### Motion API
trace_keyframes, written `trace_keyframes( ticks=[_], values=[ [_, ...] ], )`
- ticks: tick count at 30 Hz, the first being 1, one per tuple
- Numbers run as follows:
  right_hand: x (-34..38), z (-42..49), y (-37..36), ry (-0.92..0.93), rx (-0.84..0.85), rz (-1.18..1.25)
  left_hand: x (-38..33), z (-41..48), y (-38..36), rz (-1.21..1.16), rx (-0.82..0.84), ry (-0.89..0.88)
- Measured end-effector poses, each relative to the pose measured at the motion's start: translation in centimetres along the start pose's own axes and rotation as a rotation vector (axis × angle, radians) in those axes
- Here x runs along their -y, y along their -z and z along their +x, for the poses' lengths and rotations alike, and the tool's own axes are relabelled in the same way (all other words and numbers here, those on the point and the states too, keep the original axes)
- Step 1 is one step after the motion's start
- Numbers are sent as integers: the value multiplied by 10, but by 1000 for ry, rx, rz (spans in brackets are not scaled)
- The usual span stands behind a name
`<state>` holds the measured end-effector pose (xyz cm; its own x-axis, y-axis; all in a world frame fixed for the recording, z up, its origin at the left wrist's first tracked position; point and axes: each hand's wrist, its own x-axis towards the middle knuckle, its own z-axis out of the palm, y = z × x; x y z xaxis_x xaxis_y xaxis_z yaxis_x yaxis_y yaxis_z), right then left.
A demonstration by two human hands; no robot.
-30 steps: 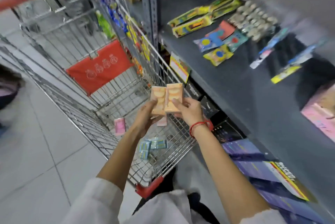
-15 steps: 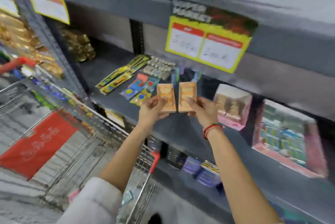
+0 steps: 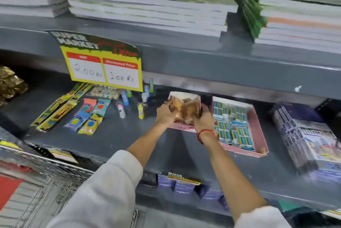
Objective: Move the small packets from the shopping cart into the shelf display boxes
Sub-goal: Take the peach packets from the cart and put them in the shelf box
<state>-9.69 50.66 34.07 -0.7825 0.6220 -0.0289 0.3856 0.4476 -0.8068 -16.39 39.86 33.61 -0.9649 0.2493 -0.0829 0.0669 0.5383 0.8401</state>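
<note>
Left hand (image 3: 166, 113): closed on an orange packet (image 3: 177, 105), lowering it into the small pink display box (image 3: 181, 127).
Right hand (image 3: 203, 120): gripping a second packet just beside.
Advice: seat both upright before letting go.
Far right: blue-packet box (image 3: 258, 122), leave alone.

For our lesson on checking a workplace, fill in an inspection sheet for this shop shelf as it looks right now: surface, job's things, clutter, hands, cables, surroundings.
Surface: grey metal shelf, bare in the middle front.
Job's things: orange packets held over the pink display box; second display box of blue packets to its right; shopping cart at lower left.
Clutter: loose colourful sachets and small tubes lying left of the boxes.
Hands: left hand and right hand both grip the packets.
Cables: nothing seen.
Surroundings: price sign hanging above; stacked books on the upper shelf.
</note>
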Motion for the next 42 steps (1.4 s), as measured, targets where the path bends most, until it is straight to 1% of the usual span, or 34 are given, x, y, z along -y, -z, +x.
trace_keyframes(
  ticks=[4, 6, 8, 10, 11, 12, 13, 15, 17, 18, 21, 23, 25, 26, 27, 30, 32, 35, 38, 40, 42],
  values=[
    [-2, 7, -8, 44, 29, -127, 0, 6, -6, 254, 98, -82],
    [-4, 7, -12, 55, 74, -71, -1, 5, -6, 387, 149, -115],
    [-8, 7, -14, 89, 40, -111, -2, 4, -6, 546, 137, -206],
    [-11, 8, -16, 82, 75, -146, -3, 4, -3, 790, 78, -338],
    [-10, 7, -15, 81, 100, -209, -2, 5, -2, 887, 70, -404],
    [-11, 7, -16, 98, 118, -298, 0, 7, -1, 947, 82, -448],
    [-10, 5, -17, 92, 139, -301, 2, 9, 1, 979, 100, -471],
    [-11, 4, -18, 75, 140, -338, 5, 11, 3, 1000, 116, -503],
    [-12, 5, -20, 151, 124, -468, 5, 12, 3, 1006, 103, -545],
    [-13, 6, -20, 169, 114, -496, 5, 12, 3, 993, 92, -556],
    [-15, 7, -23, 178, 108, -442, 5, 11, 4, 954, 47, -609],
    [-17, 6, -26, 181, 115, -305, 5, 11, 4, 949, 36, -652],
    [-17, 5, -27, 181, 104, -346, 8, 10, 4, 997, 61, -662],
    [-18, 6, -26, 207, 98, -447, 11, 9, 2, 1019, 72, -657],
    [-19, 7, -28, 211, 66, -485, 14, 8, 1, 1014, 77, -642],
    [-19, 7, -26, 240, 79, -565, 17, 7, -3, 944, 45, -585],
    [-17, 9, -24, 269, 86, -584, 15, 8, -5, 928, 35, -572],
    [-19, 13, -18, 315, 121, -623, 13, 7, -4, 891, 62, -551],
    [-19, 10, -12, 299, 134, -607, 18, 1, 2, 845, 80, -534],
    [-16, 5, -11, 329, 74, -619, 24, -7, 9, 795, 57, -535],
    [-10, -5, -14, 395, 1, -634, 29, -19, 22, 732, 0, -552]
  ],
)
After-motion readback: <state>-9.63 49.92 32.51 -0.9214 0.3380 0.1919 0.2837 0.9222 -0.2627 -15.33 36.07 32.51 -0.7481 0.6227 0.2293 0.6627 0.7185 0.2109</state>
